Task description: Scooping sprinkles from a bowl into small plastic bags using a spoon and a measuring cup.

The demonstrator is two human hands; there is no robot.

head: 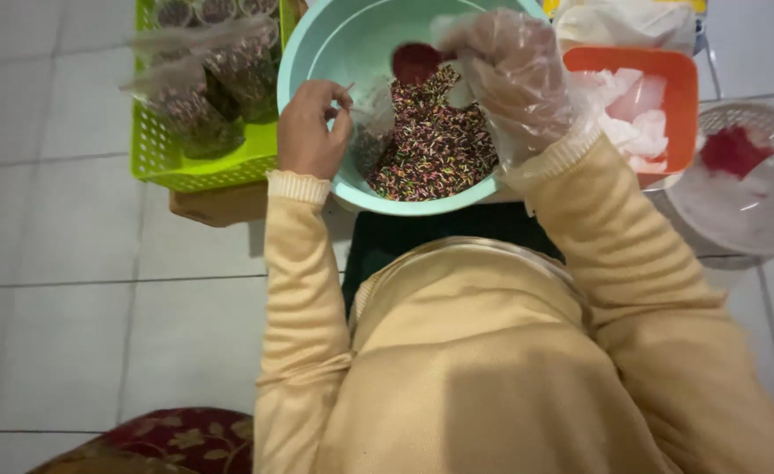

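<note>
Sprinkles [435, 145], dark with multicoloured strands, fill the lower part of a pale teal bowl [334, 44]. Left hand [311, 129], bare, pinches open a small clear bag [371, 132] at the bowl's rim; right hand [505, 75], in a clear plastic glove, closes on a red scoop [415, 61] above the sprinkles. Green basket [163, 149] at left holds filled bags [203, 92]. Orange tray [681, 79] at right contains clear plastic bags; a white perforated basket [756, 202] holds something red.

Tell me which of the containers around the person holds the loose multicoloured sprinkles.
The round teal bowl between the left hand and gloved right hand. The green basket holds filled bags, the orange tray white plastic.
</note>
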